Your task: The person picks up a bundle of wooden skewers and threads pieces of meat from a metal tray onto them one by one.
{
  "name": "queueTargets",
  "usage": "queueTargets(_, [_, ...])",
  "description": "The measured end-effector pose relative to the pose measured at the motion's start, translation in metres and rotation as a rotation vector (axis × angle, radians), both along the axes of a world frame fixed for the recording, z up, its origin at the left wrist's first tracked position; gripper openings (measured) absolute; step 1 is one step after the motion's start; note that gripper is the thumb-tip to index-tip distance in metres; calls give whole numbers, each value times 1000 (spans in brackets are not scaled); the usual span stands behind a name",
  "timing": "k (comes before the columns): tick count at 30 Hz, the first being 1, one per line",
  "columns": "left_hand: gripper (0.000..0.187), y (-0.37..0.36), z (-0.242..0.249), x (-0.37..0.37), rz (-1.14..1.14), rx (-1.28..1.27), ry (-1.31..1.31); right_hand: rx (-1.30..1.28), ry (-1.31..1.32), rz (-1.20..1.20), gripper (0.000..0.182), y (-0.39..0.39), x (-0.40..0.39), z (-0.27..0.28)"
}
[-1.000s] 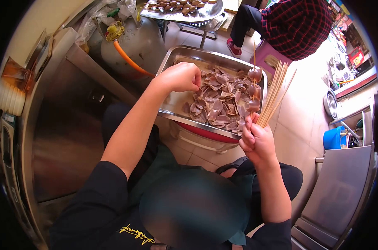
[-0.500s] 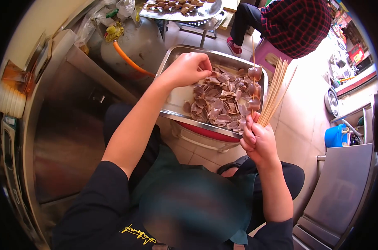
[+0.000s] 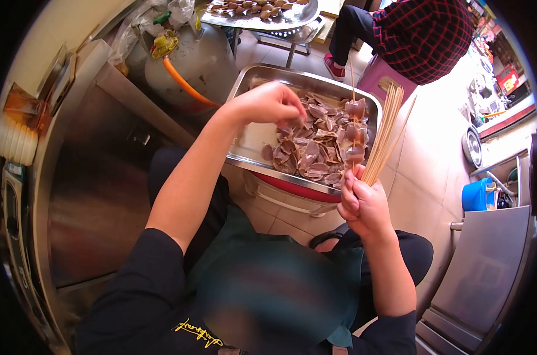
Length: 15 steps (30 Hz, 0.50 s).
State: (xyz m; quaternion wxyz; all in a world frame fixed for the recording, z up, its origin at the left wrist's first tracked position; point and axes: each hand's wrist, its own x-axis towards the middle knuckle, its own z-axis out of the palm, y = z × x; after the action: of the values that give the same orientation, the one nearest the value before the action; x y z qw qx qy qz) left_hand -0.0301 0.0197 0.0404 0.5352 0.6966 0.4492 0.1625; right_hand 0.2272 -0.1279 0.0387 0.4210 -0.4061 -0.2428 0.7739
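Observation:
My right hand point(image 3: 363, 204) is closed around a bundle of bamboo skewers point(image 3: 387, 133), which fan upward. The same hand holds upright one loaded skewer point(image 3: 355, 131) with several brownish-purple meat pieces, its bare tip pointing away from me. Over the metal tray point(image 3: 245, 152), my left hand point(image 3: 268, 105) is bent down with its fingers pinched together. A meat slice point(image 3: 289, 123) shows at its fingertips, partly hidden by them. Beneath both hands, many thin meat slices point(image 3: 310, 152), which look like gizzard, lie heaped in the tray.
A red basin point(image 3: 292, 192) shows beneath the tray. Beyond it, an oval platter point(image 3: 268, 22) holds filled skewers. A gas cylinder point(image 3: 188, 65) with an orange hose point(image 3: 185, 83) stands left. A person in a checked shirt point(image 3: 425, 38) sits by a pink stool point(image 3: 378, 80).
My left hand has shifted slightly right and down over the heap, and a slice now shows at its fingertips. My right hand has tilted the loaded skewer and the bundle a little left.

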Motion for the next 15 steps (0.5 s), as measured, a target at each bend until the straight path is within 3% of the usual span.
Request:
queueTargets(1, [21, -2, -1, 1, 1, -1, -1, 2, -4, -11, 11, 1, 1, 0])
queueTargets(3, [17, -7, -2, 6, -8, 435, 386, -1, -5, -16, 11, 1, 2, 0])
queueTargets(4, [17, -8, -7, 10, 26, 609, 388, -3, -5, -23, 11, 1, 2, 0])
queueTargets(7, [16, -12, -15, 19, -50, 766, 446, 12, -3, 15, 10, 1, 3, -4])
queueTargets(12, [17, -9, -10, 18, -69, 739, 489, 7, -11, -6, 11, 1, 2, -1])
queueTargets(15, [14, -5, -5, 16, -76, 567, 474, 13, -17, -11, 12, 3, 3, -1])
